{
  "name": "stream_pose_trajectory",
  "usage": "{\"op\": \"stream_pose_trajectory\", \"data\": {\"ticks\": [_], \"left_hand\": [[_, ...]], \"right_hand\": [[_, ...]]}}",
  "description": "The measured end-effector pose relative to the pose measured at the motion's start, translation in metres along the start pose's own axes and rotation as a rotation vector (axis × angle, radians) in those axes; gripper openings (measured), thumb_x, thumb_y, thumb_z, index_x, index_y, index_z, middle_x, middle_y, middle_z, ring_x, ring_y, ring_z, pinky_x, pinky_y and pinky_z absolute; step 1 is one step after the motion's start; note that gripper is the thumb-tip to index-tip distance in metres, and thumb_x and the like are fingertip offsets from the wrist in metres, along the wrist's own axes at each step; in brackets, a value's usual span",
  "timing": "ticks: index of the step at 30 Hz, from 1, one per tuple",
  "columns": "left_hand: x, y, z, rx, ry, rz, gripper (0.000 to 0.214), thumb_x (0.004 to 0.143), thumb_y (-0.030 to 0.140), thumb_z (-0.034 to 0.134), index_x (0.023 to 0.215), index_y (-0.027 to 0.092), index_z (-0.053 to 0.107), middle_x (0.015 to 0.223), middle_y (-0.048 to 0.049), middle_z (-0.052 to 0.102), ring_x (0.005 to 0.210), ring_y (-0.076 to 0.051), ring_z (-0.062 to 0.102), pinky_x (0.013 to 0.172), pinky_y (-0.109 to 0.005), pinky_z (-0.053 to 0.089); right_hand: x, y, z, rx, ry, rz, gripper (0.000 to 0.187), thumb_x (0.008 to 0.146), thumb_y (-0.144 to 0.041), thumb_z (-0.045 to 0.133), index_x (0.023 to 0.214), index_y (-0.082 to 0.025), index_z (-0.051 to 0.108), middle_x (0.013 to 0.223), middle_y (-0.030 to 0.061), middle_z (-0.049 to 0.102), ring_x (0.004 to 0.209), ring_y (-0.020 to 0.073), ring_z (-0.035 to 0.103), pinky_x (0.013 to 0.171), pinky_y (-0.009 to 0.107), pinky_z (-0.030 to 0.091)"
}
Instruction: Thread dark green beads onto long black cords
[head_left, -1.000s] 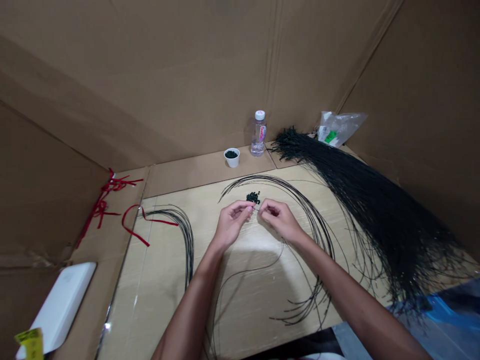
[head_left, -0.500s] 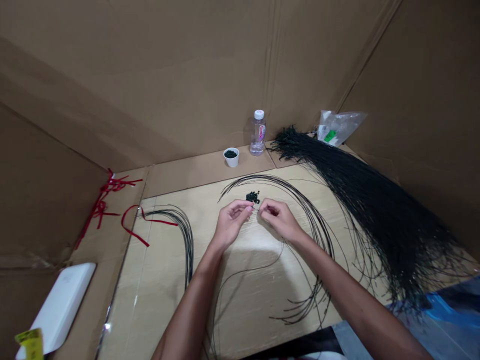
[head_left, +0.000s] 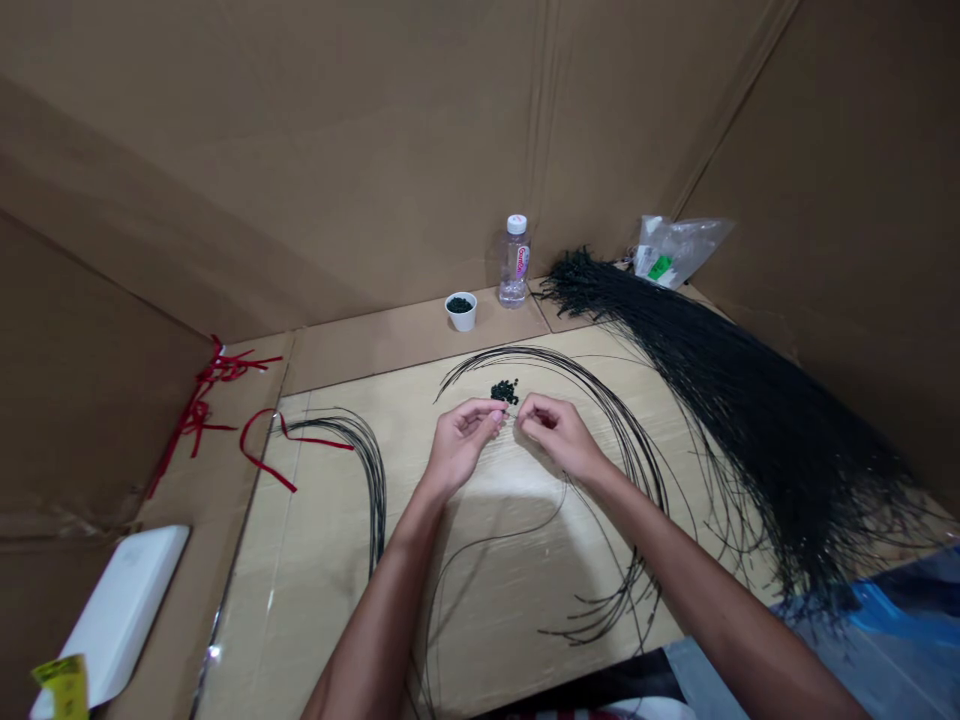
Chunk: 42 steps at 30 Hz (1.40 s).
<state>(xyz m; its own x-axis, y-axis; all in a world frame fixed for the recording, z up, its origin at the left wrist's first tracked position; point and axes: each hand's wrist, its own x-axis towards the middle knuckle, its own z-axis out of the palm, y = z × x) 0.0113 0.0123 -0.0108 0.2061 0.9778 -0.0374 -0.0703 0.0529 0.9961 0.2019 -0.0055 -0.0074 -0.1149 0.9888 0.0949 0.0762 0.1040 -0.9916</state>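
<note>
My left hand (head_left: 461,445) and my right hand (head_left: 559,435) meet fingertip to fingertip over the light wooden board (head_left: 315,590), both pinched shut. Between them runs a thin black cord (head_left: 517,530) that loops back toward me; what the left fingertips pinch is too small to make out. A small heap of black beads (head_left: 505,390) lies just beyond the fingertips. A curved bundle of black cords (head_left: 637,470) arcs round the right hand.
A white cup of beads (head_left: 460,311) and a water bottle (head_left: 514,262) stand at the back. A big sheaf of black cords (head_left: 750,400) lies right, a plastic bag (head_left: 675,250) behind it. Another cord bundle (head_left: 375,480), red ribbons (head_left: 217,400) and a white box (head_left: 112,615) lie left. Cardboard walls enclose everything.
The hands stay pinched together in the same place; only the view has shifted very slightly.
</note>
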Motion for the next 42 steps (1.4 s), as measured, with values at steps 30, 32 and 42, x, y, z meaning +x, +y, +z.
{"op": "stream_pose_trajectory", "data": {"ticks": [30, 32, 42], "left_hand": [[-0.0019, -0.0046, -0.0008, 0.077, -0.081, 0.041, 0.028, 0.087, 0.041, 0.085, 0.105, 0.019, 0.083, 0.107, -0.0106, 0.083, 0.098, -0.023, 0.076, 0.094, -0.037, 0.059], [-0.0019, -0.0040, -0.0009, 0.083, -0.085, 0.043, 0.027, 0.088, 0.041, 0.085, 0.104, 0.019, 0.084, 0.106, -0.0104, 0.083, 0.098, -0.023, 0.076, 0.094, -0.036, 0.059], [-0.0022, -0.0024, -0.0019, 0.085, -0.109, 0.015, 0.027, 0.087, 0.041, 0.085, 0.103, 0.019, 0.083, 0.103, -0.0093, 0.082, 0.094, -0.022, 0.074, 0.090, -0.034, 0.057]], "right_hand": [[0.0005, 0.0012, -0.0015, -0.014, -0.061, 0.002, 0.010, 0.084, -0.024, 0.063, 0.074, -0.020, 0.065, 0.068, -0.0028, 0.052, 0.064, 0.0145, 0.042, 0.061, 0.029, 0.030], [0.0006, 0.0014, -0.0023, -0.021, -0.064, 0.003, 0.010, 0.084, -0.024, 0.064, 0.075, -0.020, 0.065, 0.066, -0.0030, 0.051, 0.063, 0.0148, 0.041, 0.061, 0.028, 0.030], [-0.0007, -0.0007, -0.0024, -0.017, -0.059, 0.014, 0.012, 0.085, -0.025, 0.065, 0.073, -0.020, 0.065, 0.065, -0.0037, 0.048, 0.062, 0.0141, 0.039, 0.059, 0.028, 0.027]]}}
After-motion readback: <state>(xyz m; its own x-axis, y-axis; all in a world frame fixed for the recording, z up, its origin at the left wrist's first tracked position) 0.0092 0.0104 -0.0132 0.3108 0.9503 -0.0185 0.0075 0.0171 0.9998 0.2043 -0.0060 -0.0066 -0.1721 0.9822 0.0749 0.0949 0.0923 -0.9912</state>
